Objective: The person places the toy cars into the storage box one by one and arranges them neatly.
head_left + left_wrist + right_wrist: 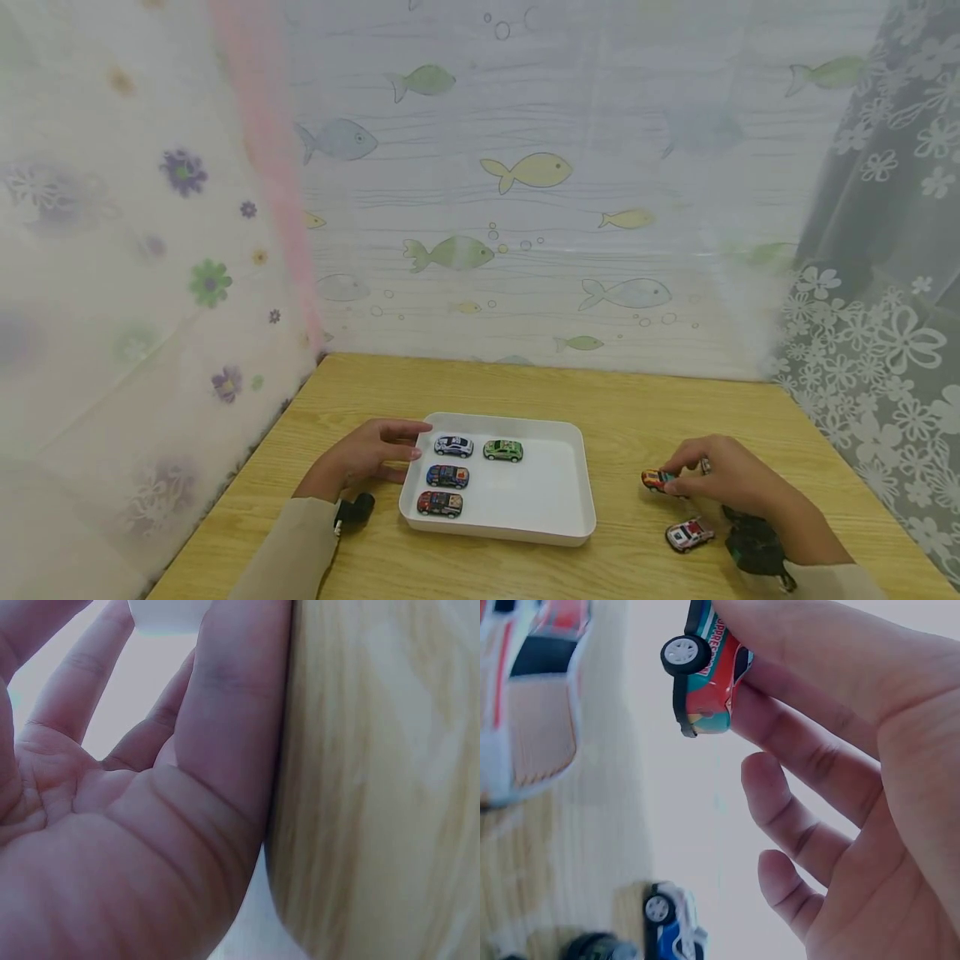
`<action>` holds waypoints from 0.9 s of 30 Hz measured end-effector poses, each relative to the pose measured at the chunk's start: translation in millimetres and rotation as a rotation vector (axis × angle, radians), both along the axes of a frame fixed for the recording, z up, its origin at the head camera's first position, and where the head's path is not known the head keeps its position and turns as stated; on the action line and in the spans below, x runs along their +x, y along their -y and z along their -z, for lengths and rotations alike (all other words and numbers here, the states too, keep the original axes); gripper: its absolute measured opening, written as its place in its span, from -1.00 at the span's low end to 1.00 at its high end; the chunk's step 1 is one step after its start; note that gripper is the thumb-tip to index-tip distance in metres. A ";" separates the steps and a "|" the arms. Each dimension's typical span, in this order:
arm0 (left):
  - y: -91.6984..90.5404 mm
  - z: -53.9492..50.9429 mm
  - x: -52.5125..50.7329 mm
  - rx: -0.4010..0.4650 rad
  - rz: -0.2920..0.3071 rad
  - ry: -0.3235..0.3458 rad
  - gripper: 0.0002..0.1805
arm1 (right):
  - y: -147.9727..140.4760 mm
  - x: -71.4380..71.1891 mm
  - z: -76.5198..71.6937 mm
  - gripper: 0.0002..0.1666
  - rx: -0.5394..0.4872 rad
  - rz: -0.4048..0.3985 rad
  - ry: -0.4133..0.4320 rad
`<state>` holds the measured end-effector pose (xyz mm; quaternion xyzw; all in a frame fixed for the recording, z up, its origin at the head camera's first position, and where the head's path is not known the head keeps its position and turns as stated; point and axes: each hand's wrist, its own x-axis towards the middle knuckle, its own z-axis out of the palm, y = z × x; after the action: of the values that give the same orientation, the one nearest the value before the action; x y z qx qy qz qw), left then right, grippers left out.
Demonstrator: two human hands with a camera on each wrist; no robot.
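Observation:
My right hand [720, 473] pinches a red and teal toy car [712, 679] between thumb and fingers, right of the white tray [525, 533]. A white and red car [689, 534] lies on the table just below that hand. My left hand [375, 452] is at the tray's left edge, fingers extended and touching or nearly touching the rim. Inside the tray, a white car [453, 447], a blue car [447, 476] and a red car [440, 504] form a left column, with a green car [503, 451] beside the white one.
A white and blue car [676, 922] stands on the table in the right wrist view, with a dark, partly visible object [600, 947] near it. Patterned curtains [525, 250] hang behind the wooden table [360, 383] and at both sides.

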<state>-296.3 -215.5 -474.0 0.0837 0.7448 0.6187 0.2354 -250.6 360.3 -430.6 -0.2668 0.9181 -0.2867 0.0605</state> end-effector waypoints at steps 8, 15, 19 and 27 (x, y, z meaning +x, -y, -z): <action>0.1 0.1 0.6 -0.003 -0.005 -0.001 -0.43 | 16.6 -2.4 -6.3 -0.76 -0.013 0.026 -0.064; 0.0 -0.2 1.3 -0.002 -0.005 -0.009 -0.44 | 31.8 -6.3 -9.0 -0.79 -0.008 0.022 -0.131; -0.6 0.3 1.2 0.009 -0.006 -0.006 -0.43 | 41.4 -7.4 -9.7 -0.79 -0.022 0.015 -0.147; -1.3 1.6 1.9 0.020 -0.010 -0.012 -0.40 | 63.0 -11.2 -12.7 -0.79 -0.039 -0.001 -0.164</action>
<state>-294.3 -214.2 -475.6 0.0860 0.7403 0.6269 0.2268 -261.8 297.3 -418.0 -0.2912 0.9140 -0.2817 -0.0201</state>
